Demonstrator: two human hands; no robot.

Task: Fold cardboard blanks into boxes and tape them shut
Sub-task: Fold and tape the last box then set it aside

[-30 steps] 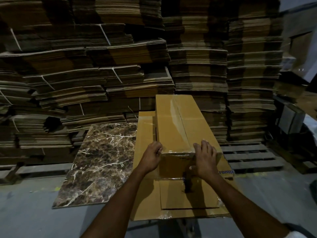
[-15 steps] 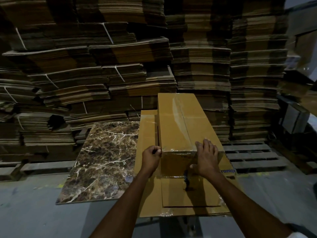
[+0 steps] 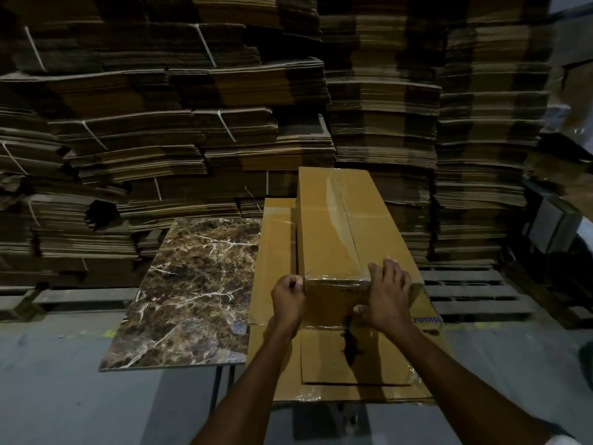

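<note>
A long folded cardboard box (image 3: 340, 226) lies on a flat cardboard sheet (image 3: 272, 252) that covers a work stand. Clear glossy tape runs along the box's top seam and down over its near end. My left hand (image 3: 288, 300) is curled against the box's near left corner, and what it pinches I cannot make out. My right hand (image 3: 386, 293) lies with spread fingers over the near right top edge, its thumb pressing the taped end face.
A brown marble-patterned slab (image 3: 192, 290) lies left of the cardboard sheet. Tall stacks of flat cardboard blanks (image 3: 192, 123) tied with string fill the background. Wooden pallets (image 3: 465, 290) sit to the right on the grey floor (image 3: 64, 396). Metal stand legs show under the sheet.
My hands have stayed at the box's near end. The right hand has slid slightly along the taped edge. The view has shifted a little.
</note>
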